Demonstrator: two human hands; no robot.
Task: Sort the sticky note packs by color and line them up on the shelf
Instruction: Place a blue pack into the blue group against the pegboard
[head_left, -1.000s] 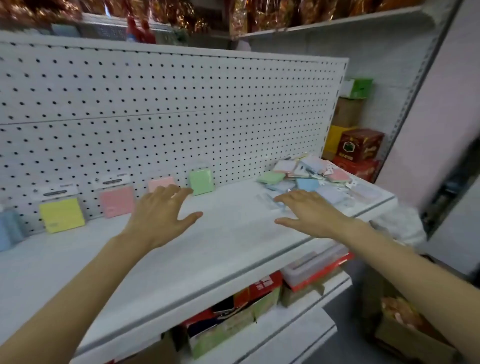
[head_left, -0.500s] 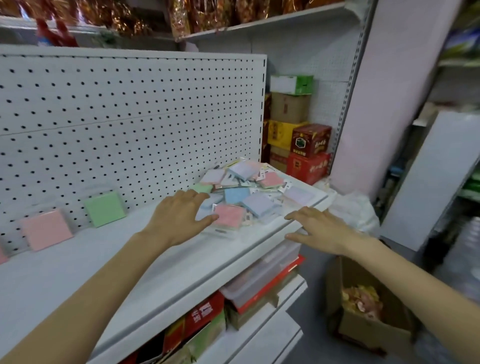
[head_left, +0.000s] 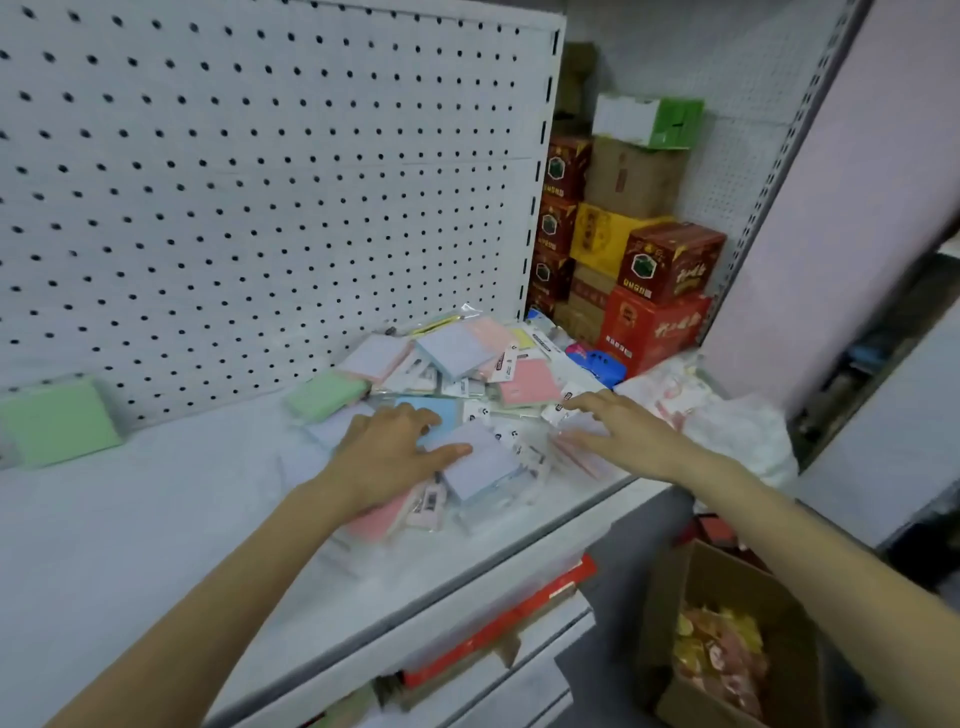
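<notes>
Flat left hand (head_left: 387, 457) on pack pile (head_left: 460, 348)

Lighting: even, cool, diffuse overhead.
Faint shadows sit under my left hand (head_left: 389, 452) and right hand (head_left: 618, 431); both show slight motion blur (outlines smeared). The pegboard (head_left: 260, 182) bows toward the frame edges; the cardboard box (head_left: 727, 597) is soft.

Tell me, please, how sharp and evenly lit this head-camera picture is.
Head view: soft, even light, no hard shadows; motion blur smears the left hand, the right hand and the pile of sticky note packs; the wide-angle lens curves the hole rows of the pegboard.
</notes>
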